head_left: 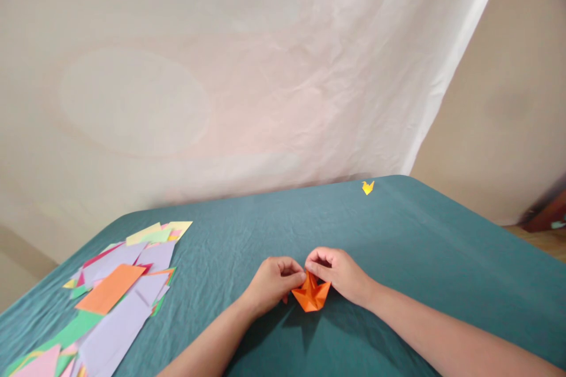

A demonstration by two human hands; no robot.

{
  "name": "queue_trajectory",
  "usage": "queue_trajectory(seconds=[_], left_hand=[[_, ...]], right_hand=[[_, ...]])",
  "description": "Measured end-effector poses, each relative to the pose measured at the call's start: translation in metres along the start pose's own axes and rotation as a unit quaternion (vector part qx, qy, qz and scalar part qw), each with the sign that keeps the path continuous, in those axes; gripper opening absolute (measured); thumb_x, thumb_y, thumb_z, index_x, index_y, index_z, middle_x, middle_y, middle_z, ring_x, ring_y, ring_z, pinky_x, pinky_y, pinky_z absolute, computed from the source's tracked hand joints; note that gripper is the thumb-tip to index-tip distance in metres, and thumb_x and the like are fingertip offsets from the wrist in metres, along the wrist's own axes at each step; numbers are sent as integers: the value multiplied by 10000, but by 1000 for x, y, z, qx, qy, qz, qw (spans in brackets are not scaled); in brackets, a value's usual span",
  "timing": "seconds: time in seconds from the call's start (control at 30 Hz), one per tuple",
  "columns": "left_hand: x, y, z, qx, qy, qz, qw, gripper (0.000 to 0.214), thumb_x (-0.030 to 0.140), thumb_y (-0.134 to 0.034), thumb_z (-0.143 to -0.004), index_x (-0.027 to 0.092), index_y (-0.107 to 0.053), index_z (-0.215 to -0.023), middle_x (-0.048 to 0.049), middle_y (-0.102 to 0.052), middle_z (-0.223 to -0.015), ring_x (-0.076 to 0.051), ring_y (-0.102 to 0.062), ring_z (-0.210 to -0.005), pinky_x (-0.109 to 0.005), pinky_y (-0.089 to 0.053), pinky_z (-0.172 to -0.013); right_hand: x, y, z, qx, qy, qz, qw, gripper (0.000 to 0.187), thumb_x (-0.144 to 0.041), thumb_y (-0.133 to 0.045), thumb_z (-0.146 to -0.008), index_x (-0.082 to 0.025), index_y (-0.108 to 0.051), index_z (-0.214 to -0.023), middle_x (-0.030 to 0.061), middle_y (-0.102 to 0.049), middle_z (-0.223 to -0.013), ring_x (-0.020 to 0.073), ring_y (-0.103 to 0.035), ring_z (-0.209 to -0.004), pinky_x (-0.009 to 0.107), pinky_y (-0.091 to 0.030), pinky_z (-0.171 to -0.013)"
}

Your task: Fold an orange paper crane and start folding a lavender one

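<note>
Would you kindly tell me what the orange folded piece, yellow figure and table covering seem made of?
The orange folded piece looks like thin matte paper, from its crisp creases. Yellow figure: probably paper, given its sharp points; finish unclear. Table covering: apparently dull cloth, given its soft wrinkles.

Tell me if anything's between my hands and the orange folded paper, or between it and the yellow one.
Nothing visible separates your left hand or right hand from the orange folded paper; both hold it. Toward the yellow folded paper, only your right hand lies in line, then bare cloth. The paper pile lies off left.
</note>
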State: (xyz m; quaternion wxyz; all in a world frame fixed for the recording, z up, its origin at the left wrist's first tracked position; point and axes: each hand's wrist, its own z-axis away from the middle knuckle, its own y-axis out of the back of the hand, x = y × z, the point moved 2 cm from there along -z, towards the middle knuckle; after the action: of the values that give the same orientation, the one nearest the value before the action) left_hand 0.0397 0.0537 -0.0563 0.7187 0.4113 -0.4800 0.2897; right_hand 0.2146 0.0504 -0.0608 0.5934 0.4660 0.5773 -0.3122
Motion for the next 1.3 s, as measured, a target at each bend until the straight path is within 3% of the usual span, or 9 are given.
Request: queue_trajectory(seconds=[0.27, 0.47, 0.7, 1.07, 1.3], left_hand=[[2, -1, 3, 19, -12, -59, 998, 242, 358, -582, -765, 127, -653, -738, 21, -546, -571, -74, -438, -458, -174, -337, -421], [4, 1, 3, 15, -16, -58, 998, 246, 365, -587, -761, 130, -662, -762, 6, -589, -611, -86, -462, -476, -177, -354, -417], [5, 5, 4, -40, 16, -35, 998, 287, 398, -544, -798, 131, -648, -783, 12, -576, -534, -90, -492, -433, -177, -347, -402], [5, 3, 5, -20, 3, -47, 999, 265, 379, -582, -782, 128, -666, -770, -18, -640, -609, -108, -568, -500, -181, -362, -448], [7, 6, 5, -47, 28, -67, 996, 223, 332, -578, -752, 130, -669, -778, -21, -646, -633, -116, -567, -510, -174, -333, -403]], right_hand=[[1, 0, -2, -1, -10, 85, 996, 180, -295, -626, -814, -146, -623, -713, -15, -586, -629, 103, -490, -577, 202, -358, -531], [2, 2, -1, -26, -3, 82, 996, 152, -277, -607, -824, -150, -645, -750, -9, -615, -661, 108, -519, -597, 201, -380, -548], [3, 2, 0, -28, -14, 63, 998, 148, -278, -595, -830, -147, -640, -776, 8, -648, -689, 121, -568, -611, 205, -418, -559], [0, 1, -1, -28, 5, 136, 990, 138, -275, -614, -813, -161, -656, -747, 3, -653, -673, 120, -557, -606, 202, -397, -541], [5, 0, 0, -31, 10, 112, 993, 131, -261, -609, -812, -159, -668, -754, 4, -661, -683, 119, -576, -602, 199, -419, -543]])
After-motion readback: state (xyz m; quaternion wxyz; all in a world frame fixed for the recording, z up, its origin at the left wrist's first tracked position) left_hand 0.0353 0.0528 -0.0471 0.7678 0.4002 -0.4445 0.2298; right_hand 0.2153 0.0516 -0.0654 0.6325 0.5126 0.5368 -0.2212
